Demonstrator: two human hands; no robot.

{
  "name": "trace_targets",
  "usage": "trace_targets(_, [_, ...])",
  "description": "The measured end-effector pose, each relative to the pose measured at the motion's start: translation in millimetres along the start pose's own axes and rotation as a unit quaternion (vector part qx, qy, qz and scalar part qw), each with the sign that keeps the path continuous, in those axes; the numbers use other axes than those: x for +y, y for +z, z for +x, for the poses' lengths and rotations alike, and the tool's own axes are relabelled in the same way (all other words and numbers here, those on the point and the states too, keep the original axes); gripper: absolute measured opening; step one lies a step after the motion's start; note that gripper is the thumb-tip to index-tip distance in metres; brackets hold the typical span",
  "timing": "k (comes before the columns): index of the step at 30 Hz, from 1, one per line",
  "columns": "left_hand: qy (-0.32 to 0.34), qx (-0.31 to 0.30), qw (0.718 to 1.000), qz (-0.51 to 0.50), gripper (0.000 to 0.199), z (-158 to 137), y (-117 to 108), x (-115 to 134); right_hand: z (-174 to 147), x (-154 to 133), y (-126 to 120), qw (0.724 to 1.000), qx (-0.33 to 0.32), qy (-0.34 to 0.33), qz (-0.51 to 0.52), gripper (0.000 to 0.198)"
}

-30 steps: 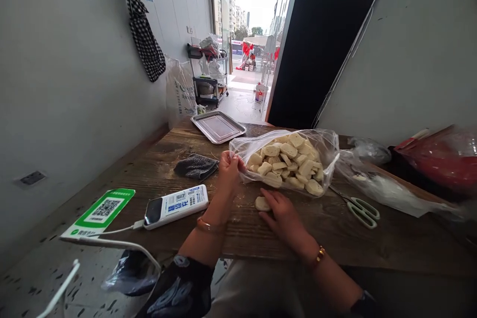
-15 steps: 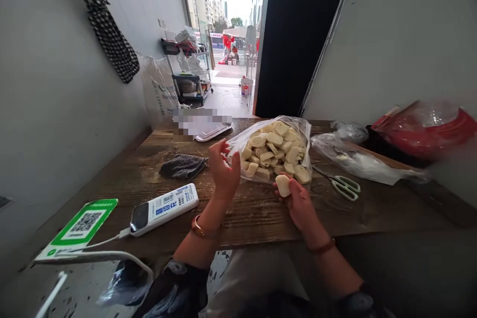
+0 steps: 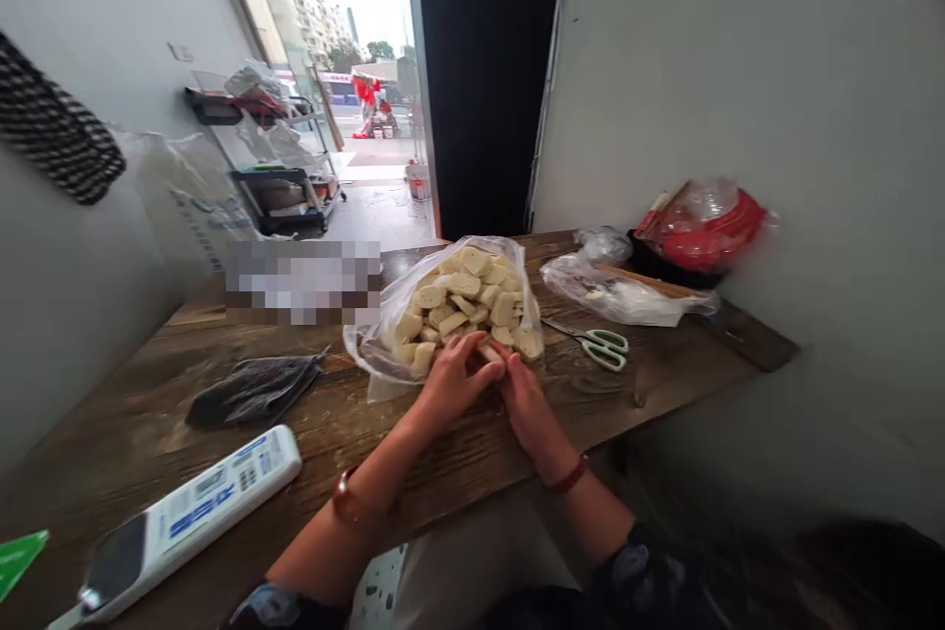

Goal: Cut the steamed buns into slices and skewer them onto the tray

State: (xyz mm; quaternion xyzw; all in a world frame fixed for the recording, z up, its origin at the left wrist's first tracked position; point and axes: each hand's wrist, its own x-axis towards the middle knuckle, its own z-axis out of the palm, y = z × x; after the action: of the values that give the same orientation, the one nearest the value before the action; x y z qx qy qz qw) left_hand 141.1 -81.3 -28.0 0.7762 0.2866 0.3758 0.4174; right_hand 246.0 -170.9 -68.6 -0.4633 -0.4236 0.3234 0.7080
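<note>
My left hand [image 3: 456, 382] and my right hand [image 3: 528, 404] meet at the front edge of a clear plastic bag [image 3: 384, 325]. Closed between their fingers is a pale slice of bun [image 3: 488, 352], mostly covered by them. The bag lies open and is heaped with similar cream-coloured slices [image 3: 465, 285]. To the right of the bag are scissors [image 3: 601, 348] with pale green handles, apart from my hands.
A dark cloth [image 3: 255, 392] and a white power bank-like device [image 3: 196, 507] lie on the wooden table [image 3: 346, 453] at left. Plastic bags [image 3: 620, 290] and a red bag [image 3: 716, 226] are at the back right. A cart [image 3: 273, 157] stands by the doorway.
My left hand has moved from its raised, open pose beside the bag to the slice in my right hand. The view has turned to the right.
</note>
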Motion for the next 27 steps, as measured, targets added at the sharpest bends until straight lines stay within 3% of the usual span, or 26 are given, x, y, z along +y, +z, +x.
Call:
trace_targets(3, [-0.058, -0.010, 0.996, -0.068, 0.038, 2.6, -2.2, -5.6, -0.3, -0.4, 1.3, 0.999, 0.013, -0.018, -0.048, 0.063])
trace_targets(6, [-0.133, -0.035, 0.975, -0.175, 0.047, 2.0, -13.8, -8.6, -3.4, 2.2, 0.2, 0.995, 0.075, -0.032, -0.063, 0.058])
trace_targets(8, [-0.162, -0.019, 0.959, -0.231, 0.052, 1.1, -24.4, -7.6, -5.6, -0.2, -5.9, 0.988, 0.121, -0.045, -0.088, 0.050])
trace_targets(10, [-0.183, 0.006, 0.941, -0.284, 0.056, 1.0, -33.7, -5.4, -3.3, -9.9, -20.3, 0.976, 0.123, -0.070, -0.166, 0.043])
trace_targets(13, [-0.206, 0.028, 0.921, -0.330, 0.049, 2.4, -39.9, -2.2, 18.5, -36.9, -61.4, 0.947, 0.093, -0.102, -0.289, 0.041])
trace_targets(17, [-0.224, 0.004, 0.910, -0.348, 0.041, 3.1, -36.8, 0.4, 81.7, -76.0, -141.9, 0.901, 0.101, -0.099, -0.410, 0.027])
trace_targets(22, [-0.235, -0.016, 0.902, -0.362, 0.040, 0.6, -37.1, -0.3, 147.2, -96.6, -235.0, 0.816, 0.128, -0.001, -0.563, 0.028])
trace_targets(27, [-0.234, -0.015, 0.897, -0.376, 0.042, -1.9, -40.5, -3.4, 154.9, -83.9, -288.9, 0.734, 0.133, 0.110, -0.657, 0.037])
